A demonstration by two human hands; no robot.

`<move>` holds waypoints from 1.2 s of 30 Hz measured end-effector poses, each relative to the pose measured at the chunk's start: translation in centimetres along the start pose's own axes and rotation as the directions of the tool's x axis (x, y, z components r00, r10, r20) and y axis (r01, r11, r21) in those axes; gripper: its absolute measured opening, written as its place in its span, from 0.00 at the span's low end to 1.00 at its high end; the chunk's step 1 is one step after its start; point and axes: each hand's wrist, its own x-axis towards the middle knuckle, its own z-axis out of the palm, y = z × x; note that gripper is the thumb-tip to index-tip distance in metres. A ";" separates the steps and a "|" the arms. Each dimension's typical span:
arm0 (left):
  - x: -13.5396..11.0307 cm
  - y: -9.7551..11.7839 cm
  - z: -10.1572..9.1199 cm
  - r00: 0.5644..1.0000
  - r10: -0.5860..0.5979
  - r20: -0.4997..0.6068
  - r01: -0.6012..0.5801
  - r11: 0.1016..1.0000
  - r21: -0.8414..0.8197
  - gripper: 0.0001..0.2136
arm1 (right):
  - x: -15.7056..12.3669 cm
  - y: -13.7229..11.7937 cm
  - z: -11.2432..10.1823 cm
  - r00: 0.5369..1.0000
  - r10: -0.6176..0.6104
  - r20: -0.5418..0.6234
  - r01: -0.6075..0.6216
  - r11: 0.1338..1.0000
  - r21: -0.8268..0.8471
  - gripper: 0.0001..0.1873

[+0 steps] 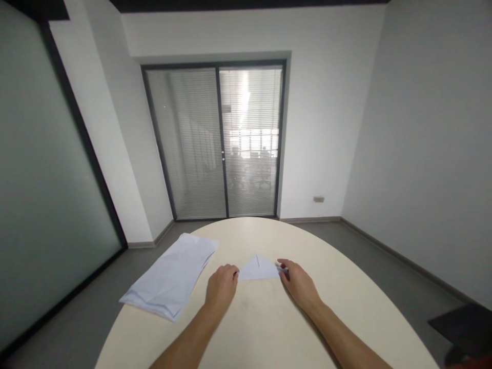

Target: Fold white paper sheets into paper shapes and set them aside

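Note:
A small sheet of white paper (259, 270), folded into a triangle with its peak pointing away from me, lies on the pale round table (253, 328). My left hand (223, 284) is closed, its fingertips pinching the left corner of the folded paper. At the opposite corner, my right hand (296, 279) grips the paper between thumb and fingers. A short line or slit runs down from near the peak. The two outer corners are partly hidden by my fingers.
A stack of creased white sheets (172, 277) lies on the table's left side and reaches its edge. Beyond the table are a glass door with blinds (251, 143) and a wall socket (319, 199). Something dark (467, 328) stands at the lower right.

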 end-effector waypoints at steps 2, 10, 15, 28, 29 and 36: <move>0.0 0.0 -0.1 1.000 0.011 0.019 -0.012 1.000 0.017 0.09 | 0.0 -0.2 -0.2 0.999 -0.032 0.007 0.032 0.999 -0.024 0.18; -0.1 0.1 0.4 0.998 0.069 0.002 -0.069 0.997 0.036 0.11 | -0.1 -0.7 -0.6 0.993 -0.112 0.034 0.115 0.986 -0.122 0.16; -0.3 0.4 0.2 0.995 0.099 0.012 -0.099 0.994 0.035 0.09 | -0.1 -0.9 -0.7 0.989 -0.140 0.048 0.146 0.975 -0.170 0.17; 0.1 0.2 0.1 0.987 0.131 0.088 -0.139 0.986 0.089 0.14 | -0.9 -2.8 -1.4 0.948 -0.247 0.199 0.283 0.943 -0.175 0.18; 0.0 0.2 0.1 0.989 0.124 0.082 -0.131 0.988 0.083 0.14 | -1.0 -2.7 -1.4 0.941 -0.267 0.208 0.301 0.942 -0.150 0.20; -0.5 0.5 0.9 0.991 0.132 0.036 -0.133 0.991 0.022 0.20 | -1.3 -2.3 -0.5 0.941 -0.188 0.283 0.223 0.970 -0.099 0.35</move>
